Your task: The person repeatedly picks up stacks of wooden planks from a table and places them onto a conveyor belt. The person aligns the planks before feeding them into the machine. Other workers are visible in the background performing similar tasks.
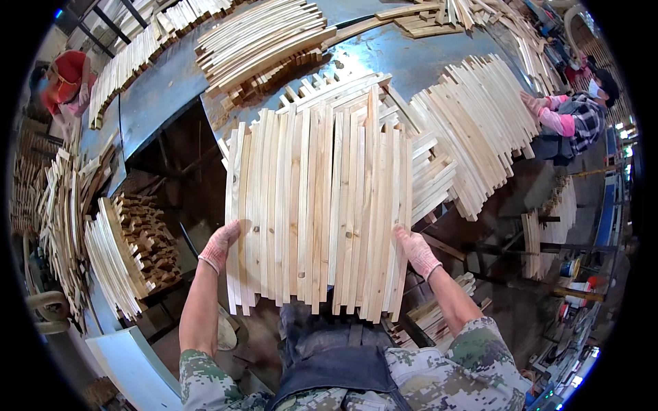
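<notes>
A wide row of pale wooden strips [308, 212], side by side with uneven ends, spans the space in front of my body. My left hand [221, 245], in a pinkish work glove, presses against the row's left edge. Against its right edge is my right hand [417, 252], gloved the same way. The row is squeezed between both hands; the fingers are partly hidden behind the outer strips. Its near ends reach close to my dark apron [336, 370]. Beyond and beneath its far end lie more crossed strips [428, 171], partly covered.
A large layer of strips [473, 123] lies to the right, with a person [576, 120] in a plaid top behind it. Another stack [264, 38] sits on the metal table [363, 51]. At left are stacked strips [113, 264] and a person in red [67, 79].
</notes>
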A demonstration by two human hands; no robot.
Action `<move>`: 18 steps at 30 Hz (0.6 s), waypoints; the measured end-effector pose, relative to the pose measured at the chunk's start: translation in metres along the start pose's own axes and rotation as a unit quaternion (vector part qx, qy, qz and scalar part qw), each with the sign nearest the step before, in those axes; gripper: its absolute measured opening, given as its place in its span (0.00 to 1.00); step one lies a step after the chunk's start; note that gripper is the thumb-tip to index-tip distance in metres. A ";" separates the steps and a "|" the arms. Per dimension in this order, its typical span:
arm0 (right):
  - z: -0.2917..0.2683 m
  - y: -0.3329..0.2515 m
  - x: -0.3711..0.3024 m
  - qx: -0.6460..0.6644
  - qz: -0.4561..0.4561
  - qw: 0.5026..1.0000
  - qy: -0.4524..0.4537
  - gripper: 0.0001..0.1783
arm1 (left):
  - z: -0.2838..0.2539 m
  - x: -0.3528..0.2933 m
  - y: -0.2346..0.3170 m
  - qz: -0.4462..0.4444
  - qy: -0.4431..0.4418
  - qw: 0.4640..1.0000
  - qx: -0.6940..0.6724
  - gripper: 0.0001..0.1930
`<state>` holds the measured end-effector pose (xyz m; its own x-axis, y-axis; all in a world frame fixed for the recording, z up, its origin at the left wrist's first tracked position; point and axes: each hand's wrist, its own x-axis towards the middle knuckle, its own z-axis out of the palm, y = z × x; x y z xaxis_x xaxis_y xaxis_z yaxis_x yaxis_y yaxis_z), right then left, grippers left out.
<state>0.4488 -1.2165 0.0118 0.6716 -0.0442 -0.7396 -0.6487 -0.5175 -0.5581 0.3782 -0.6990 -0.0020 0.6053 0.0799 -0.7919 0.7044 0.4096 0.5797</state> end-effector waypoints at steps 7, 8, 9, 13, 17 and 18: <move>0.021 0.025 0.012 0.295 0.014 0.955 -0.013 0.29 | 0.027 -0.026 0.006 0.038 -0.010 0.997 0.073 0.19; 0.018 0.025 0.010 0.302 0.013 0.953 -0.021 0.28 | 0.029 -0.026 0.004 0.038 -0.007 0.996 0.076 0.19; 0.016 0.025 0.007 0.309 0.013 0.951 -0.030 0.26 | 0.027 -0.029 -0.001 0.036 -0.001 0.996 0.078 0.19; 0.007 0.025 -0.005 0.329 -0.002 0.942 -0.066 0.24 | 0.031 -0.048 -0.010 0.038 0.020 0.997 0.063 0.20; 0.003 0.019 -0.026 0.344 0.004 0.935 -0.080 0.23 | 0.030 -0.064 -0.013 0.065 0.018 0.997 0.046 0.22; 0.004 0.022 -0.030 0.348 0.008 0.934 -0.086 0.22 | 0.030 -0.070 -0.016 0.074 0.011 0.997 0.027 0.23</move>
<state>0.4130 -1.2229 0.0196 0.6317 0.1209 -0.7657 -0.7734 0.1650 -0.6120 0.3360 -0.7382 0.0499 0.6957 0.1567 -0.7010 0.6278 0.3416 0.6994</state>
